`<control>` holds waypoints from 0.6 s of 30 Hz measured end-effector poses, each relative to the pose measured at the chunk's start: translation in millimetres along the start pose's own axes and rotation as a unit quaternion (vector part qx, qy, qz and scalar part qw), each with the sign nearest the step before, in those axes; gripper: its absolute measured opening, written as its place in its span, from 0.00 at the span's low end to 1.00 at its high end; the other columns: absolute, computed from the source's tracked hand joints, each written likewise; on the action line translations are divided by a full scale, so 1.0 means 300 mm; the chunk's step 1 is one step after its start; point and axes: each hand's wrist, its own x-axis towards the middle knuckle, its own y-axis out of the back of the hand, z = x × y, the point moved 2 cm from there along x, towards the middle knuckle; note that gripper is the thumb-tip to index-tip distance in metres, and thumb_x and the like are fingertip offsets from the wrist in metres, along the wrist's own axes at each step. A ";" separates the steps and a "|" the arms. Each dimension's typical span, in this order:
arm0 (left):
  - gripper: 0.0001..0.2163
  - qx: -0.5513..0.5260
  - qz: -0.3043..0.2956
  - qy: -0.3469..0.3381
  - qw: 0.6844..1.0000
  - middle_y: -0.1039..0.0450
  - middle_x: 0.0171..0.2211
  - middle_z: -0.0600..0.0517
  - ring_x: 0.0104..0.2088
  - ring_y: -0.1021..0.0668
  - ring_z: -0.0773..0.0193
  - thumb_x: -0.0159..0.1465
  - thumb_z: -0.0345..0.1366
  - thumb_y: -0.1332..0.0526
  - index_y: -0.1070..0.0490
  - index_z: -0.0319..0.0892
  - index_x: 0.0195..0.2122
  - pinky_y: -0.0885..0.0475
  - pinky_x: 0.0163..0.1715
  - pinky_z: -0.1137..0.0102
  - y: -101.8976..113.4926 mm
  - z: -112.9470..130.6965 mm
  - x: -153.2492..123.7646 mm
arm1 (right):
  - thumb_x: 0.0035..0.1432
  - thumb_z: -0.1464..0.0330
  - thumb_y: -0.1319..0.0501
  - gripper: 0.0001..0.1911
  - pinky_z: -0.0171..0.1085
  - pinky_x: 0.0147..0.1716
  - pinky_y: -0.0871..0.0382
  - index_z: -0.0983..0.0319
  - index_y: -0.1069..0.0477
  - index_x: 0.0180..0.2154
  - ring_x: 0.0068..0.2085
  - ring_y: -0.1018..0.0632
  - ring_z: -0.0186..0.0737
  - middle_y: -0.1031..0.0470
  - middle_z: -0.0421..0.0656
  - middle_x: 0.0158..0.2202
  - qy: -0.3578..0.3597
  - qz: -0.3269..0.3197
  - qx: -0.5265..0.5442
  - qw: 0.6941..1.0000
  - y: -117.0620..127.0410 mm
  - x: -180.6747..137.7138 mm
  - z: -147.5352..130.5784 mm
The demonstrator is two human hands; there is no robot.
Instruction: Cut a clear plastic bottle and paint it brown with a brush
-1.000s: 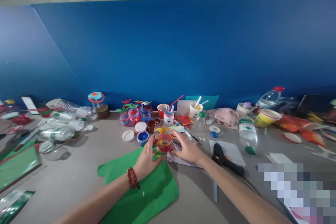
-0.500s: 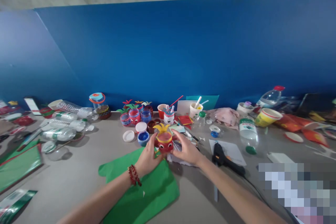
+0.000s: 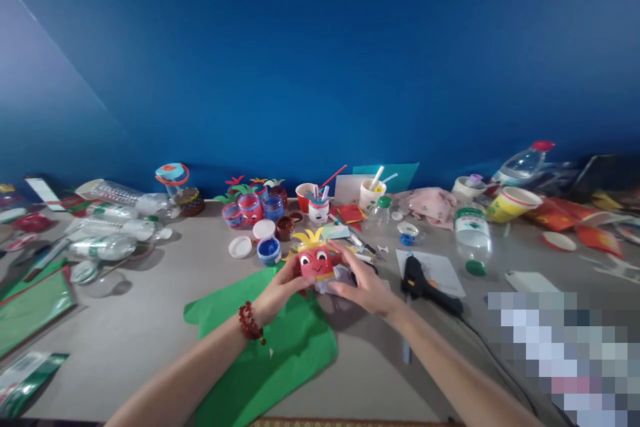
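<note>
Holding the red cup (image 3: 316, 261) in front of you, you have it centred between your two palms, its painted face turned back towards you. Its axis runs from the yellow-banded base near your thumbs out to the yellow leaves (image 3: 310, 237) at the far end, the top leaning slightly left; how steeply it tilts you cannot tell from this one view.

The cup lies forward and to the right of your left hand (image 3: 277, 288), and to the left of your right hand (image 3: 366, 285). The left is the nearer: its grip pinches the cup's lower left side between thumb and fingers. Your right grip is curved around the other side, fingertips by the upper right edge, thumb close to the lower right; whether it presses there, you cannot tell.

Below the cup and towards you, the green sheet (image 3: 295, 340) lies on the counter (image 3: 120, 347), its far edge near your left hand. Beyond the cup, to the left, is the blue paint jar (image 3: 269, 250), with the brown jar (image 3: 286, 228) just behind it. Farther out on your right, past that hand, rests the black glue gun (image 3: 430, 297).
</note>
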 end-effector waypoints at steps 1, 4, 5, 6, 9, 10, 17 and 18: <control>0.32 -0.009 0.000 0.004 1.000 0.24 0.51 0.46 0.42 0.23 0.58 0.58 0.45 0.31 0.36 0.45 0.62 0.30 0.35 0.70 0.002 -0.003 0.001 | 0.59 0.60 0.35 0.41 0.57 0.65 0.45 0.52 0.48 0.69 0.68 0.38 0.55 0.43 0.47 0.70 -0.001 -0.007 -0.003 1.000 0.003 -0.002 -0.003; 0.32 -0.023 -0.021 0.010 0.999 0.25 0.52 0.44 0.43 0.23 0.56 0.59 0.43 0.32 0.38 0.46 0.64 0.29 0.35 0.69 0.010 -0.013 0.006 | 0.58 0.58 0.34 0.43 0.56 0.65 0.43 0.53 0.49 0.70 0.67 0.36 0.56 0.45 0.49 0.70 -0.003 -0.021 -0.012 1.000 0.012 -0.003 -0.012; 0.32 -0.024 -0.032 0.005 0.999 0.25 0.52 0.44 0.44 0.23 0.56 0.60 0.43 0.32 0.38 0.46 0.64 0.29 0.35 0.69 0.013 -0.015 0.007 | 0.58 0.58 0.34 0.43 0.56 0.65 0.44 0.53 0.49 0.70 0.67 0.36 0.56 0.45 0.49 0.70 0.000 -0.024 -0.014 1.000 0.015 -0.002 -0.014; 0.32 -0.025 -0.044 -0.002 0.999 0.25 0.53 0.44 0.46 0.23 0.54 0.60 0.42 0.32 0.38 0.47 0.64 0.28 0.36 0.69 0.014 -0.016 0.008 | 0.58 0.57 0.34 0.43 0.56 0.65 0.44 0.54 0.49 0.69 0.67 0.37 0.56 0.45 0.50 0.70 0.006 -0.026 -0.015 1.000 0.018 -0.001 -0.015; 0.31 -0.022 -0.081 -0.030 0.996 0.28 0.59 0.45 0.54 0.24 0.49 0.59 0.41 0.31 0.36 0.49 0.63 0.26 0.43 0.66 0.017 -0.012 0.007 | 0.56 0.54 0.32 0.46 0.56 0.65 0.44 0.53 0.50 0.70 0.68 0.38 0.57 0.46 0.51 0.71 0.031 -0.032 -0.024 0.999 0.026 0.002 -0.013; 0.31 -0.016 -0.091 -0.038 0.995 0.30 0.61 0.45 0.56 0.25 0.47 0.59 0.41 0.30 0.36 0.49 0.63 0.26 0.46 0.63 0.018 -0.011 0.005 | 0.56 0.54 0.32 0.47 0.56 0.65 0.44 0.53 0.51 0.70 0.69 0.39 0.58 0.47 0.51 0.72 0.038 -0.032 -0.032 0.998 0.029 0.003 -0.012; 0.35 0.113 -0.086 -0.093 0.986 0.37 0.65 0.43 0.59 0.27 0.46 0.60 0.46 0.32 0.44 0.50 0.67 0.26 0.54 0.57 0.029 -0.025 0.002 | 0.58 0.55 0.33 0.45 0.57 0.65 0.41 0.52 0.51 0.70 0.68 0.37 0.56 0.43 0.49 0.70 0.051 -0.036 -0.087 0.994 0.031 0.005 -0.002; 0.36 0.137 -0.071 -0.102 0.983 0.37 0.65 0.42 0.58 0.26 0.46 0.60 0.46 0.31 0.44 0.48 0.66 0.26 0.54 0.57 0.028 -0.027 0.003 | 0.58 0.55 0.33 0.45 0.56 0.65 0.41 0.52 0.50 0.70 0.68 0.37 0.56 0.42 0.50 0.70 0.055 -0.035 -0.091 0.994 0.027 0.006 -0.001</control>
